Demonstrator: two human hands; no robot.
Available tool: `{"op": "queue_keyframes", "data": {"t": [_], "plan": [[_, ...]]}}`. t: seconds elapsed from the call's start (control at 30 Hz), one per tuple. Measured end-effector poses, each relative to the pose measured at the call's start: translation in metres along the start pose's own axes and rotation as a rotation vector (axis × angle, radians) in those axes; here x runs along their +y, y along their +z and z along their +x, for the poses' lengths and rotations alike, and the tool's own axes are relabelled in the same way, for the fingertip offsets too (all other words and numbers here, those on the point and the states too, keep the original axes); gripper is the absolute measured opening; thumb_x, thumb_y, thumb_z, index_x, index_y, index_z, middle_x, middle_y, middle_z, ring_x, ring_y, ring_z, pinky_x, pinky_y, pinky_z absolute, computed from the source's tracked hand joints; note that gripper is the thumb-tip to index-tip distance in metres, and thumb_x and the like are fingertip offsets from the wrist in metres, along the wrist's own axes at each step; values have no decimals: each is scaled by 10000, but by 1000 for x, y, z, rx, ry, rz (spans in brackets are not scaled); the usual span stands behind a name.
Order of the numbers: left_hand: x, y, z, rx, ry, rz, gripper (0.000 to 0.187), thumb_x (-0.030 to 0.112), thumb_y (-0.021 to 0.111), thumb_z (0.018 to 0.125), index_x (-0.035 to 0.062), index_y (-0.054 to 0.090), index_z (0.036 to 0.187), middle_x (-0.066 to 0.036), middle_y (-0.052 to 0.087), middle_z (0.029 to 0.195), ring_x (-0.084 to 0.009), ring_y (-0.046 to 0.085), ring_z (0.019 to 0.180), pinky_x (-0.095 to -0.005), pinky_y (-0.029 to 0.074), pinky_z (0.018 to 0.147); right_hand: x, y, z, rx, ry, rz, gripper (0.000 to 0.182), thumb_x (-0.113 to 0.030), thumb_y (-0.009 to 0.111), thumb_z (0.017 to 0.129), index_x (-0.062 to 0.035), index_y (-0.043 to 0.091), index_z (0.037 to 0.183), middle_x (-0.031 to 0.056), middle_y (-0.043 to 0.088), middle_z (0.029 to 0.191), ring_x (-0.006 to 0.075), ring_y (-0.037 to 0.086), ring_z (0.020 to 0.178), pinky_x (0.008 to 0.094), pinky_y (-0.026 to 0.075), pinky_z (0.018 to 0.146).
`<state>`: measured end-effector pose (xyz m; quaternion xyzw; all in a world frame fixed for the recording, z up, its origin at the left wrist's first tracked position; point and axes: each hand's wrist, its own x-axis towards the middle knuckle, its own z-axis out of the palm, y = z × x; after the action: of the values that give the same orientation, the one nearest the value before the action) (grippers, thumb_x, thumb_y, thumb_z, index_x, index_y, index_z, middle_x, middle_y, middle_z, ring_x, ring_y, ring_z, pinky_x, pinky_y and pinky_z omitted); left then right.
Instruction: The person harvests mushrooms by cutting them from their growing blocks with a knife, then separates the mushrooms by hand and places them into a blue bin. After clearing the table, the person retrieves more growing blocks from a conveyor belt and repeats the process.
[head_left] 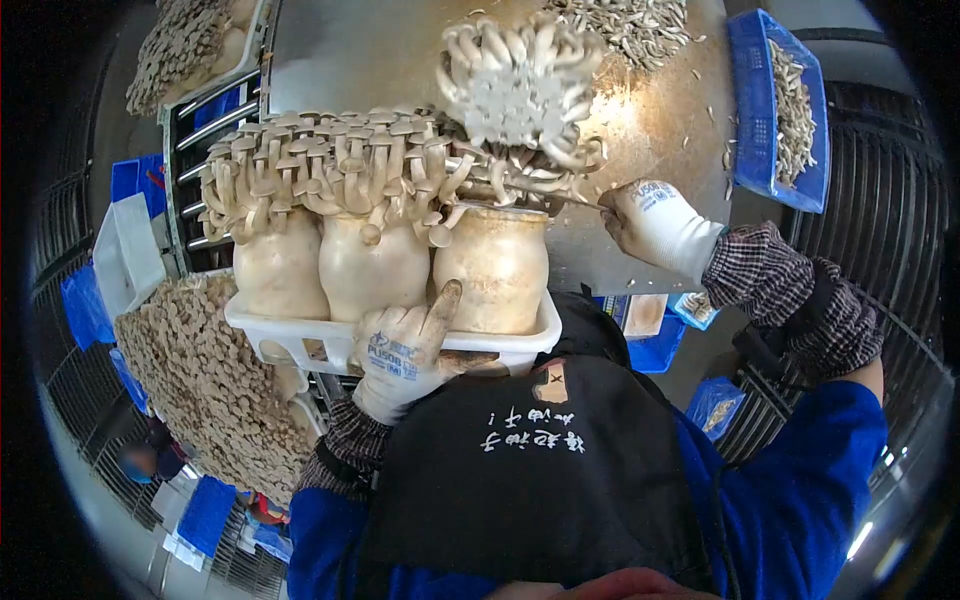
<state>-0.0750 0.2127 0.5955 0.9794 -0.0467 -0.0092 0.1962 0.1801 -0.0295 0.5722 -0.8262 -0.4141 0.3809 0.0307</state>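
My right hand, in a white glove with a dirty palm, is closed on the handle end of a thin knife. The blade reaches left over the mouth of the right-hand bottle. Just above it a mushroom cluster shows its pale cut base. My left hand is at the front of the white tray, one finger raised against the right bottle and the others spread. Two more bottles, a middle one and a left one, stand in the tray with mushrooms growing from their tops.
Loose mushrooms lie at the back of the metal table. A blue basket with mushroom pieces stands at the right. More mushrooms fill the lower left, beside a roller conveyor. A person is far left.
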Motion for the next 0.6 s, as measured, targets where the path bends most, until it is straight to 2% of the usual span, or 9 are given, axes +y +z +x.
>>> {"op": "queue_keyframes", "data": {"t": [0.07, 0.33, 0.53, 0.6], "plan": [[0, 0, -1, 5, 8, 12, 858, 735, 636, 697, 57, 641, 1223, 19, 519, 564, -152, 500, 482, -341, 396, 488, 2, 10, 3, 21, -58, -37, 169, -144, 545, 874, -9, 646, 888, 230, 639, 795, 397, 640, 797, 470, 503, 737], [-7, -5, 0, -7, -33, -22, 761, 689, 599, 776, 67, 650, 1212, 25, 511, 552, -149, 491, 481, -335, 393, 484, 10, 8, 14, 3, -79, -67, 195, -160, 532, 894, -3, 632, 954, 230, 636, 791, 401, 635, 788, 483, 499, 713], [-11, -4, -4, 38, -61, -34, 793, 706, 623, 739, 74, 652, 1216, 23, 489, 528, -154, 474, 454, -331, 389, 478, 2, 9, 18, -57, -8, -60, 199, -165, 524, 900, -4, 633, 942, 237, 634, 799, 411, 631, 788, 493, 496, 714], [-9, -9, -4, -1, -97, -59, 798, 713, 628, 729, 80, 654, 1214, 21, 483, 525, -154, 473, 449, -330, 388, 478, 3, 8, 24, -107, -4, -62, 200, -168, 526, 898, -4, 637, 925, 239, 634, 801, 413, 630, 793, 495, 495, 717]]}}
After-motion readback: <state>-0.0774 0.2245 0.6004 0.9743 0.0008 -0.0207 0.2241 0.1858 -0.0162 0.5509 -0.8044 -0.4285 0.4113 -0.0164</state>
